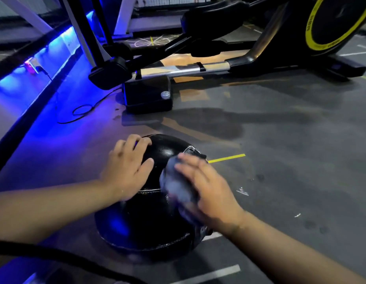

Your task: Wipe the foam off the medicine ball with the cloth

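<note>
A black textured medicine ball (149,222) with white seams rests on the grey gym floor in front of me. My left hand (126,169) lies flat on its upper left side, fingers spread. My right hand (210,187) presses a bunched grey-blue cloth (178,185) against the ball's upper right side; hand and cloth are motion-blurred. Little foam is visible on the ball; a wet sheen reflects blue light on its lower left.
An elliptical trainer (178,68) with a yellow-ringed flywheel (337,23) stands just beyond the ball. A black cable (81,111) loops on the floor at left near a blue-lit wall strip. A thick black hose (55,255) crosses the bottom left. Wet patches darken the floor.
</note>
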A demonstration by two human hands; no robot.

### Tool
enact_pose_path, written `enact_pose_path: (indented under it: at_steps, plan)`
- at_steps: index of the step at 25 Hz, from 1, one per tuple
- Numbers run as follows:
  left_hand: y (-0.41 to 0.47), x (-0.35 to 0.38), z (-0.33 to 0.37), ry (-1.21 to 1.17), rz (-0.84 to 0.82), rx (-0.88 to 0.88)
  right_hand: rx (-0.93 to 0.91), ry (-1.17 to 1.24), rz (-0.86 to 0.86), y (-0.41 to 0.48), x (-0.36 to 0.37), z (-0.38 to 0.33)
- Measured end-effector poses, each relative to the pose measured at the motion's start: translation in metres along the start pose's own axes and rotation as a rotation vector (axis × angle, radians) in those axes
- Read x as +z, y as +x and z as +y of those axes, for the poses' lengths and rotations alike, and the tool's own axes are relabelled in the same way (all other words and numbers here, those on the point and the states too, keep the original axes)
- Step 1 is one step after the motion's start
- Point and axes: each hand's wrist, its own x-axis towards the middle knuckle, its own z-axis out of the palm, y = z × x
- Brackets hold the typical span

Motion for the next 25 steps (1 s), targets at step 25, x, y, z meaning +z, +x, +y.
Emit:
enact_pose_path:
  at_steps: [25]
  plan:
    - [0.066,0.005,-0.014,-0.167,-0.193,-0.201,0.156,0.001,0.116,-0.035,0.052,-0.042]
